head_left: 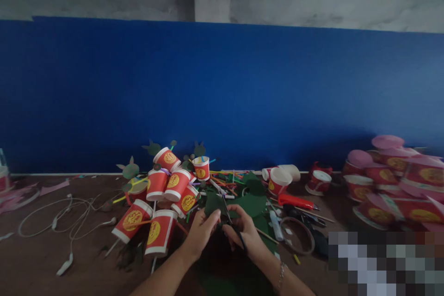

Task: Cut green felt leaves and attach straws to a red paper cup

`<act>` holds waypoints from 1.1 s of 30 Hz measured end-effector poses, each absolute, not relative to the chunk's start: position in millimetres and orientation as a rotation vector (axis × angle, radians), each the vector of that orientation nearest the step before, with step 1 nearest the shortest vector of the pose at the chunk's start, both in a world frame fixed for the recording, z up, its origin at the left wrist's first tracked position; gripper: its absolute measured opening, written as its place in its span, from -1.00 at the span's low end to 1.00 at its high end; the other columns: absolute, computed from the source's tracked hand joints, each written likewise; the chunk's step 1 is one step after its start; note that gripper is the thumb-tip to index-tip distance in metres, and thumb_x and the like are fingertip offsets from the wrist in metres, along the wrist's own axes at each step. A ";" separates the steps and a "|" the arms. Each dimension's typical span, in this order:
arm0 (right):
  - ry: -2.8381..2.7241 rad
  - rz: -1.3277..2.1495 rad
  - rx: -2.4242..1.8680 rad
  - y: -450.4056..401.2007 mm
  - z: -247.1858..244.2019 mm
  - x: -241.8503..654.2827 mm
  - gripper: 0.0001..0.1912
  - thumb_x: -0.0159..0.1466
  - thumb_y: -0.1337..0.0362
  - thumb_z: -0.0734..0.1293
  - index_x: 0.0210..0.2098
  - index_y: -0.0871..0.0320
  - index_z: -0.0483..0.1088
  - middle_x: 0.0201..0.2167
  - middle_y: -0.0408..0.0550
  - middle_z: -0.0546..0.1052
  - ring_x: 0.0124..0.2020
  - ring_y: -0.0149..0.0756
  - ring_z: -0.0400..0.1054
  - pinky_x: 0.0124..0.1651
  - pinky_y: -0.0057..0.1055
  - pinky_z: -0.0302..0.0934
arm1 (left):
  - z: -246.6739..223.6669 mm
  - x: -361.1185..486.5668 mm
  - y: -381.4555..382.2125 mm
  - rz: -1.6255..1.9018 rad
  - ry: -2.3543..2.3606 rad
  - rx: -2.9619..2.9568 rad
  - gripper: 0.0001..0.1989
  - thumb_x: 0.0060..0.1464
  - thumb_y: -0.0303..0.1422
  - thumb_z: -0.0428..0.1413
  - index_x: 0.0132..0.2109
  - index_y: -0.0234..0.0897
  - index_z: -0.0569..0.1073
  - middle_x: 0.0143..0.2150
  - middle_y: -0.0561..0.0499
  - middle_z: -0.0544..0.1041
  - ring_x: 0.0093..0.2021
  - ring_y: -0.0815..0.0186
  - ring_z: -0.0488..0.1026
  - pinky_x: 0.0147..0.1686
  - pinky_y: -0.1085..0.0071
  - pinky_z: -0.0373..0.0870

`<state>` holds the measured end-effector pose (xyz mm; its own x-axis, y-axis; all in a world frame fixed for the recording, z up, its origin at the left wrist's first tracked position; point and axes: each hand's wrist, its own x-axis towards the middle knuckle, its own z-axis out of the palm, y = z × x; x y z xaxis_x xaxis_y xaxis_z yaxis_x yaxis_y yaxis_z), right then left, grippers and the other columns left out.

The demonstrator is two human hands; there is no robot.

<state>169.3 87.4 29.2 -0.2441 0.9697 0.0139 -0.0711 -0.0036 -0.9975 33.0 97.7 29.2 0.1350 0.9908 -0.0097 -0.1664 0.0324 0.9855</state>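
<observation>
Between thumb and fingers, my left hand (203, 230) pinches a small piece of dark green paper (213, 202). My right hand (242, 230) is closed around the handles of black-handled scissors (226, 209), whose blades point up and away along the right edge of that paper. Whether the blades touch the paper I cannot tell. Larger green paper sheets (252, 201) lie just beyond and to the right of my hands. Left of my left hand is a heap of red paper cups (162, 232) with yellow emblems, some bearing green cut-out heads and straws.
Behind my hands lie many coloured straws (225, 180). At right are a red tool (296, 201), a tape roll (297, 236), a glue tube (276, 225) and a stack of pink-and-red cups (388, 180). White earphones (71, 215) sprawl at left. A blue wall panel (222, 97) backs the table.
</observation>
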 end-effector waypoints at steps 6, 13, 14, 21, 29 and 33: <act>-1.347 1.417 -1.065 87.9 29.5 170.5 -0.47 -0.04 0.06 0.42 -0.21 0.11 0.13 -0.74 -0.41 0.28 -0.83 -0.59 0.08 -0.79 -0.65 0.03 | 27.5 30.5 99.4 1.145 0.984 1.118 -0.59 -0.13 -0.03 0.11 -0.57 -0.29 0.23 -0.69 0.22 0.06 -0.65 0.52 -0.08 -0.63 0.50 -0.16; -1.376 1.397 -1.077 89.4 26.6 171.8 -0.45 -0.04 0.04 0.41 -0.19 0.12 0.12 -0.74 -0.41 0.28 -0.84 -0.58 0.09 -0.80 -0.65 0.04 | 27.1 31.2 99.3 1.183 1.010 1.127 -0.60 -0.10 -0.05 0.09 -0.57 -0.29 0.22 -0.67 0.21 0.08 -0.63 0.50 -0.05 -0.62 0.50 -0.14; -1.376 1.392 -1.079 89.5 26.2 171.7 -0.45 -0.03 0.04 0.41 -0.19 0.12 0.11 -0.75 -0.42 0.28 -0.84 -0.58 0.09 -0.80 -0.65 0.04 | 26.9 31.5 99.5 1.196 1.016 1.128 -0.60 -0.08 -0.04 0.08 -0.56 -0.29 0.22 -0.66 0.20 0.09 -0.63 0.50 -0.04 -0.61 0.50 -0.14; -1.353 1.404 -1.081 86.6 27.8 170.4 -0.42 -0.04 0.01 0.41 -0.18 0.13 0.10 -0.76 -0.41 0.29 -0.81 -0.57 0.12 -0.75 -0.63 0.08 | 24.3 29.8 102.1 1.193 1.002 1.193 -0.60 -0.05 -0.06 0.06 -0.57 -0.27 0.18 -0.66 0.20 0.06 -0.62 0.49 -0.06 -0.61 0.48 -0.15; -1.360 1.419 -1.067 86.9 29.2 170.6 -0.43 -0.04 0.00 0.40 -0.19 0.14 0.10 -0.80 -0.42 0.27 -0.83 -0.57 0.09 -0.77 -0.65 0.02 | 23.9 28.0 102.3 1.158 0.973 1.218 -0.60 -0.05 -0.07 0.06 -0.57 -0.27 0.17 -0.67 0.22 0.02 -0.63 0.50 -0.11 -0.62 0.48 -0.18; -1.354 1.419 -1.071 87.9 28.3 170.5 -0.46 -0.02 0.04 0.40 -0.19 0.14 0.10 -0.80 -0.43 0.26 -0.83 -0.59 0.07 -0.78 -0.66 0.03 | 23.7 27.9 102.8 1.155 0.970 1.202 -0.61 -0.05 -0.07 0.05 -0.57 -0.26 0.16 -0.67 0.22 0.01 -0.63 0.49 -0.11 -0.62 0.49 -0.18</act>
<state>170.5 87.9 28.3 -0.2449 0.9694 -0.0147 -0.0304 -0.0229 -0.9993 27.9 102.8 23.7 0.1742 0.9842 0.0331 -0.1380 -0.0089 0.9904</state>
